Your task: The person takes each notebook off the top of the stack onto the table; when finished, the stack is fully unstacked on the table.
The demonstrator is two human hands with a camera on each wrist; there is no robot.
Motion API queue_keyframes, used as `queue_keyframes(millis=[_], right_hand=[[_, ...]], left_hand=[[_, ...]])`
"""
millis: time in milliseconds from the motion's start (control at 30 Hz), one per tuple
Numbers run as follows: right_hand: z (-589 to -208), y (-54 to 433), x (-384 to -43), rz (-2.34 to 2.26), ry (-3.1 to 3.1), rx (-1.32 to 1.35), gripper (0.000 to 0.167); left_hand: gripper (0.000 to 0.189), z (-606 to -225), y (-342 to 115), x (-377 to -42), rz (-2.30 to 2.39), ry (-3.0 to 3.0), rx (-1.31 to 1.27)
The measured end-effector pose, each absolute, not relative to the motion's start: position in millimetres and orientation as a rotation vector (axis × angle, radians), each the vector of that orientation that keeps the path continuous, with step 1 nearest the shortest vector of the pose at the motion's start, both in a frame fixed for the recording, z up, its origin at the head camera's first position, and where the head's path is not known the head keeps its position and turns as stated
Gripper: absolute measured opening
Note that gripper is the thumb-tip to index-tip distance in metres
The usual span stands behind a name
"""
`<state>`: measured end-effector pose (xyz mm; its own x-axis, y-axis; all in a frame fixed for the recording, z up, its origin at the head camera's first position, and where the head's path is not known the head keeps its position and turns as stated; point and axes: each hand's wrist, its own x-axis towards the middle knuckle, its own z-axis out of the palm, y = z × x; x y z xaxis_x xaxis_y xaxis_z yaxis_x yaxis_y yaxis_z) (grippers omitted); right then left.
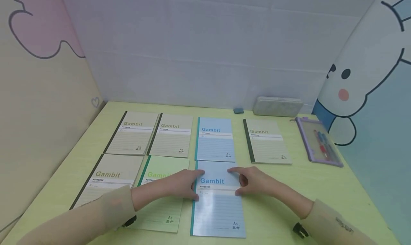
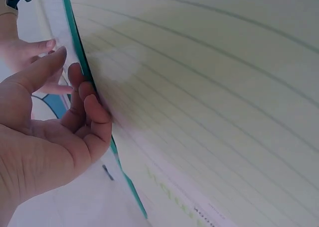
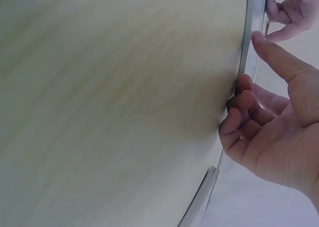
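Note:
A light-blue Gambit notebook (image 1: pixel 218 209) lies flat at the front middle of the table. My left hand (image 1: pixel 183 183) touches its left side, near the teal spine, with index finger and thumb. Opposite it, my right hand (image 1: pixel 255 181) has its index finger over the cover and its thumb at the right edge. Both wrist views show the other fingers bent, low by the table surface. Another blue notebook (image 1: pixel 215 145) lies directly behind, nearly edge to edge. Beneath my left forearm is a green notebook (image 1: pixel 157 216), partly covered.
Beige notebooks lie to the left: one in front (image 1: pixel 112 170), two behind (image 1: pixel 135 134) (image 1: pixel 171 139). Another beige notebook (image 1: pixel 268 141) is at the back right. A purple-edged zip pouch (image 1: pixel 318 141) with pens, a pale case (image 1: pixel 277 106) and a dark eraser-like block (image 1: pixel 238 111) lie farther back.

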<state>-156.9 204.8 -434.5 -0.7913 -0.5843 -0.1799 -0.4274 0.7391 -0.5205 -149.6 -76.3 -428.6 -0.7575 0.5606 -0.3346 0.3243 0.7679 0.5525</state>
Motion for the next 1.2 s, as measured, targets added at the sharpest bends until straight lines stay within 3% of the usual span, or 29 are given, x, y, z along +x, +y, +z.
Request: queue_keyframes(millis=[367, 767, 1200], right_hand=[[-402, 224, -165, -0.683, 2.677, -0.811, 0.061], [-361, 267, -192, -0.679, 2.908, -0.858, 0.065], [-363, 325, -222, -0.653, 3.066, -0.567, 0.066]], left_hand=[[0.082, -401, -66, -179, 0.765, 2.506, 0.783], [0.086, -388, -19, -210, 1.011, 2.557, 0.883], [0.087, -398, 42, -233, 1.069, 2.549, 0.886]])
